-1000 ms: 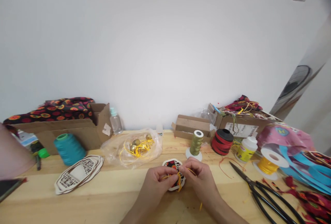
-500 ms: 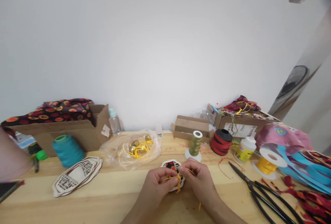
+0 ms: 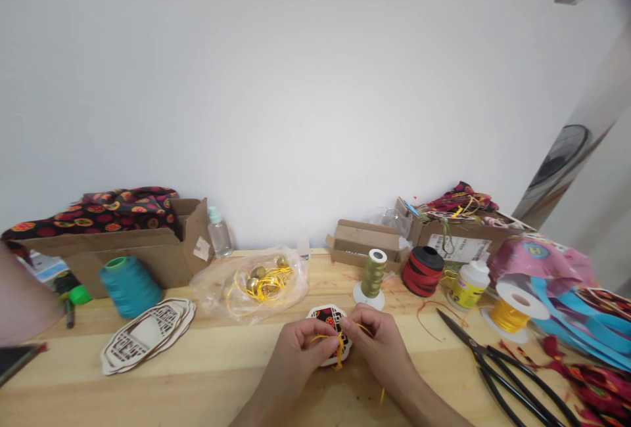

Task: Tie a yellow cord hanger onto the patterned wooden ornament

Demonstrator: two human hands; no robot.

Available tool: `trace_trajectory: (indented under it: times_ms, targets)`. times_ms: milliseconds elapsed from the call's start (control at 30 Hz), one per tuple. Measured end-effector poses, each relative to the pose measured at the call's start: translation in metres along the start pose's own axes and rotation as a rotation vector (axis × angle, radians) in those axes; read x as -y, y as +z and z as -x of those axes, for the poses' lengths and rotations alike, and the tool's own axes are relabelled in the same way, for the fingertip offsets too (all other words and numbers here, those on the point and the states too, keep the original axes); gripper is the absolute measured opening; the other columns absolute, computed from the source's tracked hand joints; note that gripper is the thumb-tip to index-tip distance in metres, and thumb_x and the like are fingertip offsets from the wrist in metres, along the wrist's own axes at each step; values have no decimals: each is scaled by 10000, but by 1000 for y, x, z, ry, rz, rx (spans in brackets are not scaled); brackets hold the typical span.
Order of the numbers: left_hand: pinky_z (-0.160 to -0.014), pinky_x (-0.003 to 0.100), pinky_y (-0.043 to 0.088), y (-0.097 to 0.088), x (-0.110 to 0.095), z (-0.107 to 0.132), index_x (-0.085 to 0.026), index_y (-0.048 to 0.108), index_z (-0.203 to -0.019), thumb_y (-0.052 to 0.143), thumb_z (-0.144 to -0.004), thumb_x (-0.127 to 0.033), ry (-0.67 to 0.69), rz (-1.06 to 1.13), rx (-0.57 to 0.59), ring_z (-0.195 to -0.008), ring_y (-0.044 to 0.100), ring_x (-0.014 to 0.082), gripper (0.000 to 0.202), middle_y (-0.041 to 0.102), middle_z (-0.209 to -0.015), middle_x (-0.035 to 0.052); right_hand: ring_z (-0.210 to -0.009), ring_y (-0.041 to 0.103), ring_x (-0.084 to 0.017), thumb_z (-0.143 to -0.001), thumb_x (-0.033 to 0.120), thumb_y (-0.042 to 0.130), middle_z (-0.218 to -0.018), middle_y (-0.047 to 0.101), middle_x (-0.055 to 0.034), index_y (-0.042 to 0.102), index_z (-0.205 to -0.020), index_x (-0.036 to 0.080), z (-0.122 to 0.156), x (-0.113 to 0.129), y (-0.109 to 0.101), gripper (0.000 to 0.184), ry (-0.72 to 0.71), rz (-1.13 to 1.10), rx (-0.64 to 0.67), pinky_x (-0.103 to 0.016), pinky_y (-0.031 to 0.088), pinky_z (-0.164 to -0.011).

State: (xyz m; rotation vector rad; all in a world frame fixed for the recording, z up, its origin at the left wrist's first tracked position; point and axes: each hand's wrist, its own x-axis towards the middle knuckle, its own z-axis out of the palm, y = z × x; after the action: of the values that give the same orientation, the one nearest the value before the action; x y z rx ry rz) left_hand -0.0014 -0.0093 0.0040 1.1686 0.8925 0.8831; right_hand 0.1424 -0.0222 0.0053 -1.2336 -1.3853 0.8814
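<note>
My left hand (image 3: 300, 348) is clenched in a pinch on one end of the yellow cord (image 3: 339, 343). The cord crosses the fretwork fabric ornament (image 3: 328, 315), which lies on the wooden table (image 3: 221, 361) at 12 o'clock from my knuckles. My right hand (image 3: 379, 341) pinches the other end. I judge this to be knotting; tightening calls for an even pull both ways. At 2 o'clock, the glue bottle (image 3: 468, 286) has a label too small to read.
</note>
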Motion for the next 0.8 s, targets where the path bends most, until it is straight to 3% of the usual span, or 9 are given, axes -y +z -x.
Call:
trace_trajectory:
  times_ms: [200, 467, 800]
  targets:
    - [-504, 173, 392, 0, -2, -1, -108, 634, -668, 671, -601, -251, -22, 41, -9, -506, 533, 87, 162, 636, -551, 4, -502, 379, -93, -685, 330, 558, -561, 438, 19, 600, -622, 130, 2, 1, 0, 214, -60, 13, 69, -205, 298, -456]
    - [-446, 152, 353, 1, -1, -1, -105, 620, -592, 701, -552, -243, 6, -12, -25, -431, 477, 58, 165, 600, -469, -13, -482, 405, -82, -664, 360, 565, -519, 437, 33, 543, -530, 130, 2, 3, 3, 267, 59, -65, 77, -189, 340, -458]
    - [-432, 155, 332, -1, 0, -2, -111, 639, -605, 691, -562, -269, 28, -78, -31, -424, 450, 58, 172, 587, -472, -9, -497, 412, -90, -664, 330, 562, -523, 443, 30, 537, -522, 135, 1, 3, 1, 243, 39, -38, 25, -192, 355, -472]
